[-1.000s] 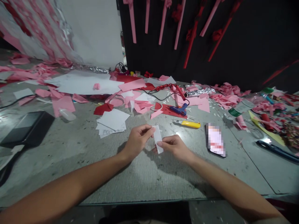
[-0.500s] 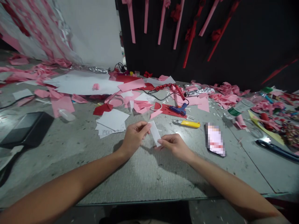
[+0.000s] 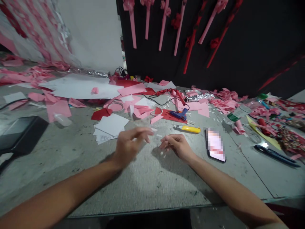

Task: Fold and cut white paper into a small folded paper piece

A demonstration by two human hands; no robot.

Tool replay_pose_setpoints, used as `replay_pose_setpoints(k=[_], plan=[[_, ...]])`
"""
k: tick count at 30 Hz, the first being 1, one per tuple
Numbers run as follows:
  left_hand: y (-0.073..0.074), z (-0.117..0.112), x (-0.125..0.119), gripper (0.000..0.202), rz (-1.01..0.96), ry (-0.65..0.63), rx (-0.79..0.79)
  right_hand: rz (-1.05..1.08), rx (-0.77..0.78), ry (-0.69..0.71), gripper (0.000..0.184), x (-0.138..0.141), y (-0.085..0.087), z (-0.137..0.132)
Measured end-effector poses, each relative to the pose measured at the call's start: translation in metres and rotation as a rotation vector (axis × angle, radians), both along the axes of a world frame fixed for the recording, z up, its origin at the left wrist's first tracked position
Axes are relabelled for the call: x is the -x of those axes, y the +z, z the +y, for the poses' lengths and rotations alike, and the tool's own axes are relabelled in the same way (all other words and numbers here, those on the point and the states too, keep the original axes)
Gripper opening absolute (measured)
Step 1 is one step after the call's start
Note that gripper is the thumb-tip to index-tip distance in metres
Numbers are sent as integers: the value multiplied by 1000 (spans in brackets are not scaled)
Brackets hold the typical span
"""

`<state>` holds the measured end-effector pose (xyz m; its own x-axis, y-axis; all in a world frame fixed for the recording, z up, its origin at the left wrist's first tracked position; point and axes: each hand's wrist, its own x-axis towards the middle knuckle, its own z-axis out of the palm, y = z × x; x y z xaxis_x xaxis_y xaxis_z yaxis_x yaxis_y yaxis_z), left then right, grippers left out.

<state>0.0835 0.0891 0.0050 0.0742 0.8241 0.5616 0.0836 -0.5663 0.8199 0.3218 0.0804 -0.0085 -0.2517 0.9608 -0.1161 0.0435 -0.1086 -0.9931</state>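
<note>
My left hand (image 3: 130, 144) is over the near edge of a stack of white paper sheets (image 3: 111, 124), blurred by motion. Its fingers reach forward, and a small bit of white (image 3: 154, 129) shows at the fingertips; whether they grip it is unclear. To the right, my right hand (image 3: 177, 144) hovers low over the table with loosely curled fingers, thumb apart from them. Tiny white bits (image 3: 162, 153) show just under its fingertips. Between the hands, a small white paper scrap (image 3: 159, 135) lies on the table. Beyond lies a yellow utility knife (image 3: 190, 129).
A phone (image 3: 215, 144) lies right of my right hand, with a dark cutter (image 3: 276, 156) farther right. A blue glue gun (image 3: 179, 114) rests behind on red paper. Pink scraps (image 3: 57, 108) litter the back. At left stands a black box-shaped device (image 3: 23, 136).
Earlier both hands held a narrow white paper strip between them. My hands have separated, the left moving left toward the stack, and the strip no longer spans them. The view has shifted slightly.
</note>
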Motion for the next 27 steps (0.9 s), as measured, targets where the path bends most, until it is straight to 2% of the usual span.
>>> replay_pose_setpoints(k=[2, 5, 10, 13, 16, 18, 20, 23, 27], plan=[[-2, -9, -1, 11, 233, -140, -226, 111, 64, -14, 59, 0, 0, 1], [-8, -15, -5, 17, 500, -322, -448, 229, 120, -46, 48, -1, 2, 0], [-13, -14, -6, 24, 553, -457, -388, 217, 84, -71, 35, 0, 5, -2], [-7, -15, -5, 24, 503, -466, -253, 190, 39, -70, 31, 0, 3, -2], [1, -14, -7, 12, 324, -359, 71, 151, -6, -39, 29, 0, 3, -4], [3, -10, -8, 18, 188, -312, 315, 116, -32, -6, 29, 2, 5, -7], [3, -7, -10, 24, 110, -342, 481, 67, -56, 28, 30, 4, 8, -10], [-1, -5, -12, 28, 89, -418, 564, 3, -78, 67, 32, 7, 11, -13], [-6, -5, -13, 30, 109, -414, 558, -33, -90, 104, 36, 9, 10, -15]])
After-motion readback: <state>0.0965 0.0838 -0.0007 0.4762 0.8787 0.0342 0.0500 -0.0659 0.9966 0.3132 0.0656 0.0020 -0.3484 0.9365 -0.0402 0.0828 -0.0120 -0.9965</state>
